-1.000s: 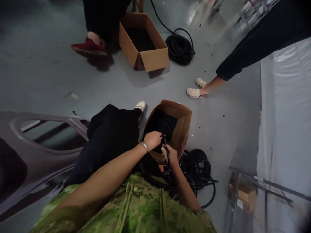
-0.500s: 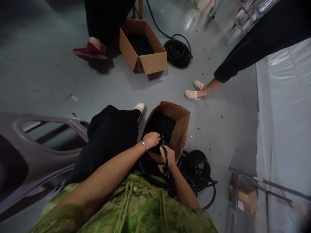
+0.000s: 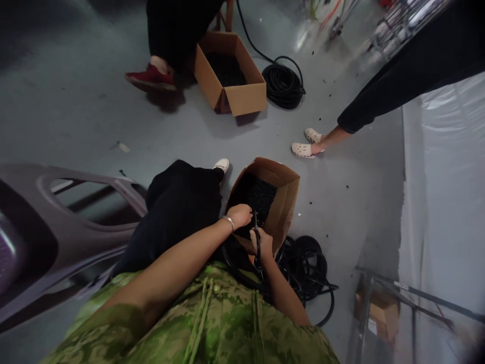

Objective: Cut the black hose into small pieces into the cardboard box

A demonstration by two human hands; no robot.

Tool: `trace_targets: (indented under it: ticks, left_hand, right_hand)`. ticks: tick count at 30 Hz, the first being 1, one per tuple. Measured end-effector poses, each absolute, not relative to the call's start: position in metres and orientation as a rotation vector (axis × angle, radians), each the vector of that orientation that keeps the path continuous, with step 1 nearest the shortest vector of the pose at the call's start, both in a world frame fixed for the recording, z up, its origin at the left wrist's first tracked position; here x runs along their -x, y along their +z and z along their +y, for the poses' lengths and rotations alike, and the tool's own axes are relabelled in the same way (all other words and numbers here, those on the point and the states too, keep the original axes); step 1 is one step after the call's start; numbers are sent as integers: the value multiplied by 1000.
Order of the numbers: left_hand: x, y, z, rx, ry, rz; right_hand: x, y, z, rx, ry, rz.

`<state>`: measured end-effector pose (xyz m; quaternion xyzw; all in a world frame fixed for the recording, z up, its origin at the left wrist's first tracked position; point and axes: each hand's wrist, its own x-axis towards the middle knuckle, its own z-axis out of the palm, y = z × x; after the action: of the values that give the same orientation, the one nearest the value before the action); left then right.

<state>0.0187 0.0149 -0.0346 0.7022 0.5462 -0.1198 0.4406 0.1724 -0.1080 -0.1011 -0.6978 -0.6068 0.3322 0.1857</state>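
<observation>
My right hand (image 3: 262,243) is closed round the handles of black scissors (image 3: 257,233), whose blades point up over the near part of an open cardboard box (image 3: 287,194). Just left of the blades, my left hand (image 3: 241,216) has its fingers pinched; what they hold is too small and dark to make out. Inside the box lies a heap of small black pieces (image 3: 261,196). Black hose (image 3: 306,263) lies in loose coils on the floor beside my right forearm.
Ahead stands another cardboard box (image 3: 248,98) of black pieces, by a seated person's red shoe (image 3: 151,78) and a coiled hose (image 3: 283,86). Another person's pale clogs (image 3: 303,149) are at the right. A grey car-body part (image 3: 91,202) is on the left, a metal frame (image 3: 417,293) at lower right.
The view has shifted slightly, so the boxes and floor items appear a little further right. Both hands stay over the box, the scissors still in my right hand.
</observation>
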Motion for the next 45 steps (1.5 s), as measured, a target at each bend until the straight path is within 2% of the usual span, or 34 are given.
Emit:
trace_targets:
  ticks: [5,12,19,26,30,34,45]
  left_hand:
    - [-17,-32,15,-1721,-306,1375]
    - [-17,-31,14,-1777,-268,1291]
    - [-16,-29,13,-1772,-249,1332]
    - [-16,-35,15,-1713,-159,1390]
    - [-16,-37,15,-1716,-155,1397]
    - [-17,-35,16,-1727,-170,1402]
    - [-17,-34,16,-1768,-151,1404]
  right_hand:
    - [-175,-94,-104,1969,964,-1750]
    - [-189,-88,-90,1991,1175,-1707]
    - [-183,-87,-90,1950,980,-1794]
    - [-183,-97,-98,1985,924,-1756]
    - [-183,-101,-103,2038,1093,-1557]
    - [-184,-98,-104,1907,1347,-1315]
    - [-182,-88,-98,1851,1251,-1558]
